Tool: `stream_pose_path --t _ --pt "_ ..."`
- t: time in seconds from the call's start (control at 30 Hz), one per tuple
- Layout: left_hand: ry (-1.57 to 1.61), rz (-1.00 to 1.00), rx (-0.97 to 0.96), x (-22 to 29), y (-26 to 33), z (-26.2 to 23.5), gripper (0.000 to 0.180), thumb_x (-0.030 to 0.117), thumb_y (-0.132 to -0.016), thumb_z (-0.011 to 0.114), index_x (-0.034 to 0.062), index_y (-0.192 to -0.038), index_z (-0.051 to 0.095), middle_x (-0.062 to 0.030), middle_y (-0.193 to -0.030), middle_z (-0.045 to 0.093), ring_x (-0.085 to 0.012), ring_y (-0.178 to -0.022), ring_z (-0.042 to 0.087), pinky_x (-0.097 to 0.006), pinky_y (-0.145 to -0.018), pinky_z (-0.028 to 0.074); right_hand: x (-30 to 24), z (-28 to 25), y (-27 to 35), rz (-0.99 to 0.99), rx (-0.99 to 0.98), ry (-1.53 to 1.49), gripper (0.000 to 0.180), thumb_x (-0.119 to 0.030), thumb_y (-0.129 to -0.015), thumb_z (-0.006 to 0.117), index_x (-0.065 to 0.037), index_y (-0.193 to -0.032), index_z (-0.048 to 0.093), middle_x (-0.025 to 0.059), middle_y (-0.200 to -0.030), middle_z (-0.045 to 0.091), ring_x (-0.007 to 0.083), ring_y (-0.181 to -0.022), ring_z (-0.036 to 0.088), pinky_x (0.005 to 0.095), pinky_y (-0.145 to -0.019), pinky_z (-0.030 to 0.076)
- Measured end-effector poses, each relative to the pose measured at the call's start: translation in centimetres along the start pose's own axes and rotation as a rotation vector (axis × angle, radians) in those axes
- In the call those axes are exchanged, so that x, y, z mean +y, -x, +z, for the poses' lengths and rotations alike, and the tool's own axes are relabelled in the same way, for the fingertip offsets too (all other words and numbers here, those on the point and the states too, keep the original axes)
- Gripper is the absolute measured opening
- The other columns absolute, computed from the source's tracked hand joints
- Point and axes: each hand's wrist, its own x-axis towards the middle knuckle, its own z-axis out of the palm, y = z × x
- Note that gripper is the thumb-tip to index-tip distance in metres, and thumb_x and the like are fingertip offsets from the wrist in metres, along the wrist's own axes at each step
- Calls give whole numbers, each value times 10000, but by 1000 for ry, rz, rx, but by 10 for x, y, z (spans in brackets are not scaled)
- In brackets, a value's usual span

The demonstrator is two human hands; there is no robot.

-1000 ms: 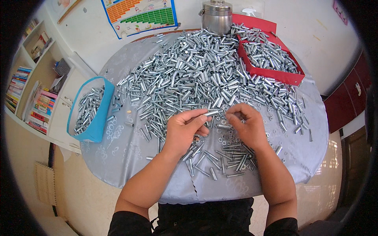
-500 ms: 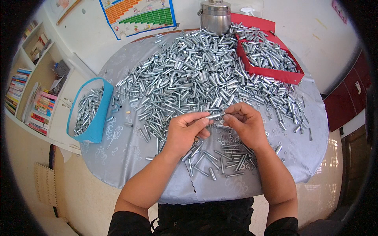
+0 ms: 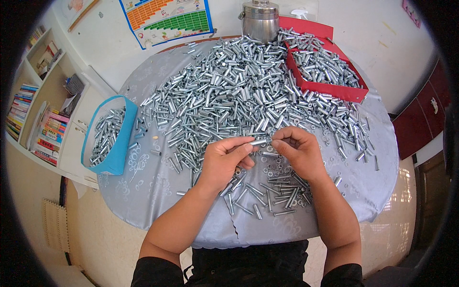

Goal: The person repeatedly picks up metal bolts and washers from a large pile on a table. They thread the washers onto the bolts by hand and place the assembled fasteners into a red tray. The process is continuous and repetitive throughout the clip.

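Observation:
My left hand point(image 3: 222, 161) is closed, with thumb and forefinger pinching a shiny metal sleeve anchor point(image 3: 258, 142) that lies nearly level. At its right end the fingertips of my right hand point(image 3: 300, 152) are pinched together; whether a small nut sits between them is too small to tell. Below the hands, long bolts point(image 3: 287, 196) lie loose on the table. Nuts and washers point(image 3: 277, 167) are scattered between the hands. A large heap of metal sleeves and anchors point(image 3: 224, 91) spreads just beyond.
A grey cloth point(image 3: 143, 201) covers the round table. A blue box point(image 3: 117, 160) of metal sleeves stands at the left, and a red box point(image 3: 334, 91) of anchors at the back right. A steel pot point(image 3: 260, 21) is behind the heap. Bookshelves point(image 3: 43, 105) line the left wall.
Both hands stay in nearly the same place around the sleeve anchor. Only the fingers of my right hand have shifted slightly at its end.

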Motion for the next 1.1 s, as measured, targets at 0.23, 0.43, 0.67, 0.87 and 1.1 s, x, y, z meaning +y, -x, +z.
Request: stream_pose_path --t 0.23,0.43,0.67,0.87,1.1 --pt "15 -1 -1 0 0 0 239 66 -908 625 -29 -1127 649 -128 -950 712 -131 -646 653 -248 -579 548 1 -2 0 -1 -10 41 114 -17 -829 710 -3 -935 669 10 -833 655 63 -732 586 221 -663 472" --pt "20 -11 14 0 0 0 240 68 -908 626 -29 -1126 650 -128 -950 714 -130 -646 653 -247 -576 547 -1 0 1 -158 11 204 126 -8 -810 713 -11 -929 672 39 -843 665 99 -756 611 251 -694 487" --pt "-11 -2 12 1 0 1 241 71 -901 639 -20 -1123 656 -121 -952 716 -123 -649 653 -238 -575 538 0 0 2 -135 28 182 135 -11 -819 701 -15 -952 681 44 -851 670 102 -762 614 254 -704 490" --pt "-30 -7 -9 0 2 1 243 72 -906 634 -17 -1131 655 -117 -949 715 -127 -666 664 -235 -578 539 -1 0 2 -72 27 120 149 -10 -821 703 -6 -968 679 34 -863 672 88 -761 607 242 -695 488" --pt "-68 -16 -48 1 1 3 268 71 -918 614 -38 -1163 633 -138 -969 710 -166 -723 694 -262 -632 574 -6 -5 2 33 -88 49 136 -28 -845 691 1 -977 677 27 -880 675 73 -781 603 232 -696 484"
